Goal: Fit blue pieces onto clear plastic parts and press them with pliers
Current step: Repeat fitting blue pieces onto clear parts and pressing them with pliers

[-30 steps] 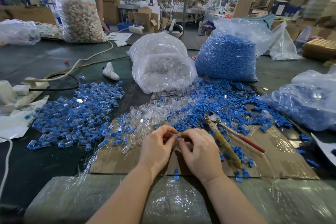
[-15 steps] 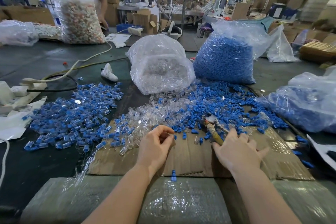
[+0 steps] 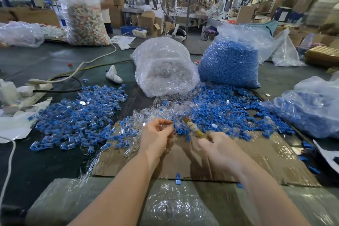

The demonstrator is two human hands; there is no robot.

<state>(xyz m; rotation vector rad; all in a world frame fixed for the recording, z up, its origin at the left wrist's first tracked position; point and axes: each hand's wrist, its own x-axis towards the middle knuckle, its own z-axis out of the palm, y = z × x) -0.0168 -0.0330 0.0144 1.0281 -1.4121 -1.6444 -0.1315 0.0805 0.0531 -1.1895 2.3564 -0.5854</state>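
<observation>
Right hand point(image 3: 218, 149) is gripping the pliers point(image 3: 194, 128), jaws blurry. Left hand point(image 3: 157, 134) is pinching something clear, hard to make out, just left of the pliers over the cardboard point(image 3: 275, 156).

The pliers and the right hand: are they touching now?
Touching. In the head view the right hand has its fingers curled round the wrapped handle of the pliers, which stick out forward from its grip; the picture is blurred there.

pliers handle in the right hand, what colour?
Yellowish-tan, worn wrapping, on the pliers gripped by the right hand; head view.
</observation>
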